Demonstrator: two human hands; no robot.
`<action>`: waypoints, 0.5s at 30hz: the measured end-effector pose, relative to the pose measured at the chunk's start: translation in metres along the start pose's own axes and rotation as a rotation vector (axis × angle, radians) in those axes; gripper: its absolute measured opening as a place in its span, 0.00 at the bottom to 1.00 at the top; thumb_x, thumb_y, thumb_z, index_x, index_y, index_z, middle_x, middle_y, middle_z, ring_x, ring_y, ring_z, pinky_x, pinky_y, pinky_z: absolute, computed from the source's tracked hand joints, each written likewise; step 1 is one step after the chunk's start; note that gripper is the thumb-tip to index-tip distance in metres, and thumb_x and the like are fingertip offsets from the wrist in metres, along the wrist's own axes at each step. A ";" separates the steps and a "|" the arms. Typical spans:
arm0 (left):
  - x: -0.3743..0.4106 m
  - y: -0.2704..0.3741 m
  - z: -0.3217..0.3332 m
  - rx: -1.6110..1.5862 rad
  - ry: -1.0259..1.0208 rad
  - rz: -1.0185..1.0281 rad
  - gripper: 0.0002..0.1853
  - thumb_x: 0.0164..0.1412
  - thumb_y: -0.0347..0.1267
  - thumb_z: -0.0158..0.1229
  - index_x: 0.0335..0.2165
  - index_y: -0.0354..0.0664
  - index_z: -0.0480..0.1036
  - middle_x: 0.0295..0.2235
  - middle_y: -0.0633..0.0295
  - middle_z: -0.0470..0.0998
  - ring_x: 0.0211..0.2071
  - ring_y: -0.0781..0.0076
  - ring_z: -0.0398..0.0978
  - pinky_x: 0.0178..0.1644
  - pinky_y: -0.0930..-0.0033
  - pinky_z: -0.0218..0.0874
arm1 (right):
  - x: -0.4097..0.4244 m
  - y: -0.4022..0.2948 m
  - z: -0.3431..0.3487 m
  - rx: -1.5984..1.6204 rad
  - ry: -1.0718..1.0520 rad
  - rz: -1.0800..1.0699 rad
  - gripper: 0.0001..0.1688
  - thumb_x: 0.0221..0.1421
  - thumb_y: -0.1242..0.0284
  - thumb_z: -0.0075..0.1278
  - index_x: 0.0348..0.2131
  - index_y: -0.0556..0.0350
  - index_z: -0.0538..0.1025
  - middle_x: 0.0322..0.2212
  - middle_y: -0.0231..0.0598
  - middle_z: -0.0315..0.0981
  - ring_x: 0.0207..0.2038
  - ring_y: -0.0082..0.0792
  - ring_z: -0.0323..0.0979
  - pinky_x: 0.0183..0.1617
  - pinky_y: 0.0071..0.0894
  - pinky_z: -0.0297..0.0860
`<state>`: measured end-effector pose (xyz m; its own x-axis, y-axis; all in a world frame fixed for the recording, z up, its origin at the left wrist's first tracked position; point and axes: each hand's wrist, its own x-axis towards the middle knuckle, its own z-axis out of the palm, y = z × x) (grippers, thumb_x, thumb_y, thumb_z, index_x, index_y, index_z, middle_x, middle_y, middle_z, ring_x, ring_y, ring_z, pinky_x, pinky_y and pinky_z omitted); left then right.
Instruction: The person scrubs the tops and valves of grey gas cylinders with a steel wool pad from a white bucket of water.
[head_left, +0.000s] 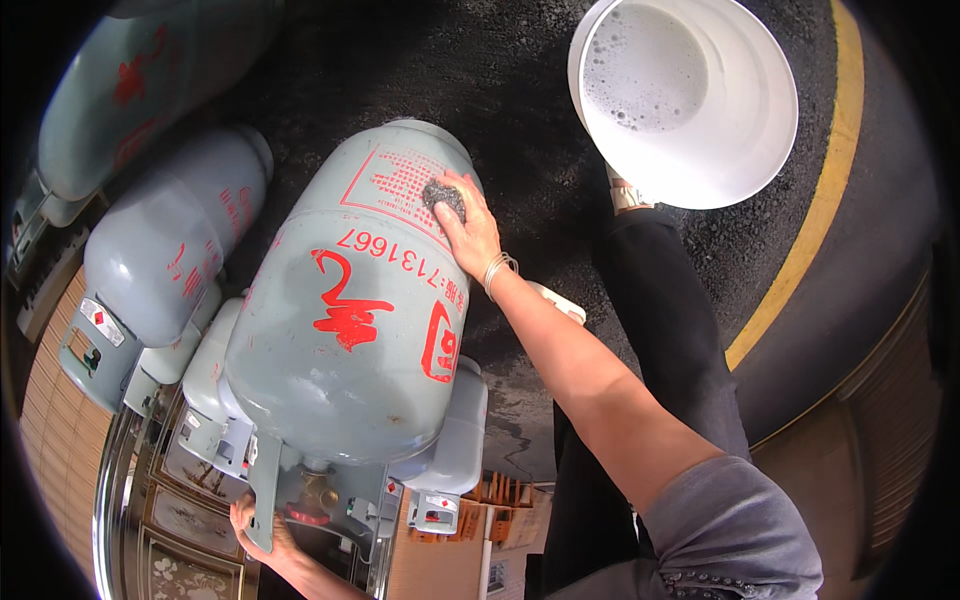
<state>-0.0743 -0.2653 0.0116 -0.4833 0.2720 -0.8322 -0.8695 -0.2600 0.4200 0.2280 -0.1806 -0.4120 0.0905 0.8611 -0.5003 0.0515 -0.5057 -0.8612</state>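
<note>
A large grey gas cylinder (360, 300), with red printed characters and a boxed block of red text on its side, fills the middle of the head view. My left hand (262, 525) grips the edge of its metal collar (264, 487), near the brass valve (321, 491) and the red handwheel (307, 517). Pressed against the printed side near the foot ring is a dark metal scouring pad (444, 199), held under the fingers of my right hand (472, 236). Bracelets circle the right wrist.
Beyond my right hand, a white bucket (757, 127) holds foamy water (645, 67). More grey cylinders (176, 232) stand at the left, and others (457, 427) behind the collar. A yellow painted line (832, 172) crosses the dark asphalt at the right. An ornate door (195, 525) shows at the lower left.
</note>
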 end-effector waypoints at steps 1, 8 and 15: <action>0.002 -0.002 -0.005 0.004 -0.023 -0.007 0.08 0.60 0.25 0.45 0.23 0.41 0.59 0.23 0.64 0.61 0.21 0.76 0.60 0.28 0.73 0.61 | 0.035 0.009 -0.007 0.218 0.023 0.306 0.24 0.58 0.58 0.49 0.52 0.45 0.70 0.56 0.47 0.64 0.63 0.56 0.52 0.65 0.48 0.51; -0.033 -0.029 -0.038 -0.129 0.006 -0.033 0.10 0.59 0.24 0.45 0.22 0.42 0.58 0.21 0.65 0.61 0.21 0.81 0.60 0.27 0.78 0.57 | -0.086 -0.165 0.006 0.056 -0.600 -0.466 0.24 0.53 0.56 0.54 0.47 0.43 0.75 0.52 0.37 0.69 0.63 0.47 0.55 0.66 0.58 0.45; -0.030 -0.057 -0.035 -0.171 -0.053 -0.085 0.11 0.55 0.22 0.46 0.21 0.45 0.56 0.19 0.68 0.59 0.19 0.81 0.60 0.22 0.79 0.56 | 0.066 -0.058 0.005 -0.096 -0.277 0.128 0.22 0.57 0.54 0.49 0.45 0.47 0.74 0.46 0.43 0.74 0.59 0.47 0.61 0.66 0.54 0.48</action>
<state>-0.0062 -0.2910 0.0003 -0.4179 0.3472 -0.8395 -0.8793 -0.3868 0.2778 0.2258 -0.0943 -0.3958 -0.1713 0.7646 -0.6213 0.1523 -0.6025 -0.7835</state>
